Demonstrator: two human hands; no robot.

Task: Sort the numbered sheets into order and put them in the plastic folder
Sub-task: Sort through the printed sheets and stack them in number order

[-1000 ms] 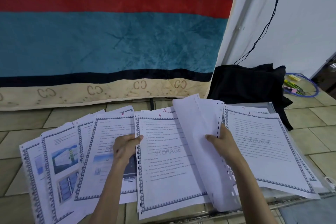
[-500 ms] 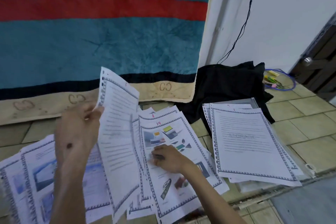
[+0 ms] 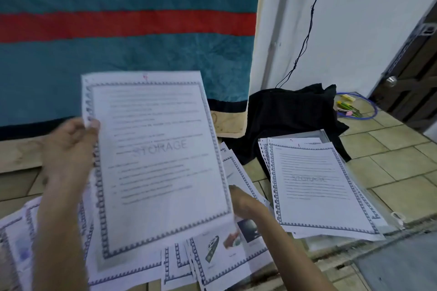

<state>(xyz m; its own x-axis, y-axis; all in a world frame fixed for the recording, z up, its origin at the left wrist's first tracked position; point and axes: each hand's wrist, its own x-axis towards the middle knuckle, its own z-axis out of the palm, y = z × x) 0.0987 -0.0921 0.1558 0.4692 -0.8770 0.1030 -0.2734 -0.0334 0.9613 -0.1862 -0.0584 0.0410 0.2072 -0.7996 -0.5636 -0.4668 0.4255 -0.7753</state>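
My left hand (image 3: pixel 71 149) pinches the left edge of a bordered text sheet (image 3: pixel 158 160) marked "STORAGE" with a red number at its top, and holds it upright facing me. My right hand (image 3: pixel 246 203) is low beside the sheet's right edge, over the loose sheets (image 3: pixel 220 255) fanned out on the floor; the held sheet hides its fingers. To the right, a neat stack of sheets (image 3: pixel 319 184) lies on the clear plastic folder (image 3: pixel 319 134). More loose sheets (image 3: pixel 16 243) lie at the lower left.
A black cloth (image 3: pixel 290 120) lies behind the stack. A teal blanket with a red stripe (image 3: pixel 130 54) hangs at the back. A black cable (image 3: pixel 305 42) runs down the white wall. A blue cord ring with pens (image 3: pixel 354 106) lies near a dark door (image 3: pixel 413 78). A grey mat (image 3: pixel 402 267) is at the lower right.
My left hand has lifted the text sheet higher and turned it flat towards me. My right hand has slid right, off the picture sheet it pressed on. The view has shifted right.
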